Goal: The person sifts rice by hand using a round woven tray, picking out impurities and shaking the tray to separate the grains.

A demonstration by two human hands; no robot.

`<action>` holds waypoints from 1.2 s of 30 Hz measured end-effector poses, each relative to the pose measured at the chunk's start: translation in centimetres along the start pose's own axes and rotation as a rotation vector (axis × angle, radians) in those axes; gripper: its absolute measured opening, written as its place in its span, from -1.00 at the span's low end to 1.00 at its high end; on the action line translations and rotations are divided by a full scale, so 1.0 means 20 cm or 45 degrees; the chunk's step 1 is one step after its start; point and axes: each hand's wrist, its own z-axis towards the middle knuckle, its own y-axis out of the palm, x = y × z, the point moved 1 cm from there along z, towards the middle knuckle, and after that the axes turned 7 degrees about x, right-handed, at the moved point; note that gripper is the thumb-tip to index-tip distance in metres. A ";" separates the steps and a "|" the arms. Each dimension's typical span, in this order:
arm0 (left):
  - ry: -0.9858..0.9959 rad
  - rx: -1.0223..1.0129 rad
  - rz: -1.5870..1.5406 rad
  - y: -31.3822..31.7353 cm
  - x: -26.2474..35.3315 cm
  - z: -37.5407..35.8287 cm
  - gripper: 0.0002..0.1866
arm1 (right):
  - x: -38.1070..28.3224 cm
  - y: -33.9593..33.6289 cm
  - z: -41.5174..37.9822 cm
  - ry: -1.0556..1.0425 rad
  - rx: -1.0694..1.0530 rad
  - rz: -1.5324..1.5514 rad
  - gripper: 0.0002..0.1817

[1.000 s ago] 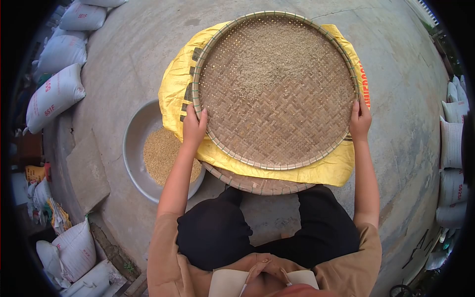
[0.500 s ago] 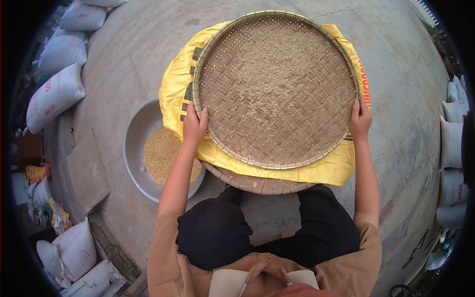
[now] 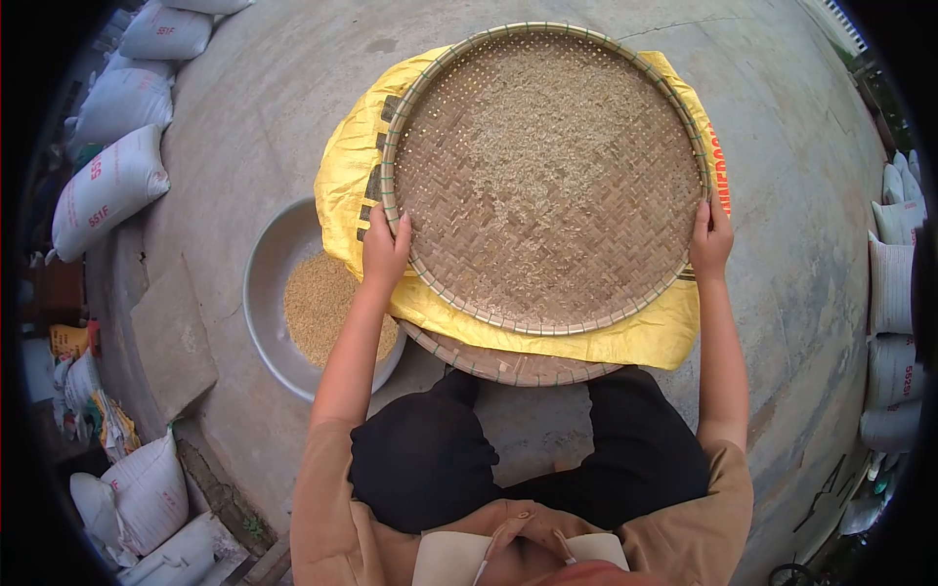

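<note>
Between my hands is a round woven bamboo winnowing basket (image 3: 606, 264) with a bound rim. Pale grain and husks (image 3: 547, 117) lie scattered on it, thickest toward the far side. My left hand (image 3: 386, 239) grips the rim at the left, thumb on top. At the right rim my right hand (image 3: 712, 234) holds on the same way; the fingers of both hands are partly hidden beneath. Under the basket spreads a yellow sack (image 3: 347, 156) with dark and red print. A second woven basket (image 3: 508, 369) shows its near edge below the sack.
A metal basin (image 3: 262, 293) with a heap of golden grain (image 3: 322, 303) stands on the concrete floor (image 3: 244, 117) by my left forearm. White filled sacks (image 3: 112, 190) line the left side, and more stacked sacks (image 3: 894, 283) stand at the far right.
The grain on the basket has spread slightly toward me and the middle. Both hands keep their hold on the rim, and the basket has barely moved.
</note>
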 end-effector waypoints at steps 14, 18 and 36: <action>-0.038 0.014 0.052 0.02 0.02 0.00 -0.59 | 0.01 0.00 0.01 0.013 0.004 0.003 -0.61; -0.034 0.014 0.086 0.03 -0.01 0.00 -0.58 | 0.00 0.00 0.02 -0.030 0.013 -0.014 -0.61; -0.010 0.071 0.119 0.03 0.00 0.00 -0.56 | 0.00 0.00 0.03 -0.114 0.079 -0.023 -0.60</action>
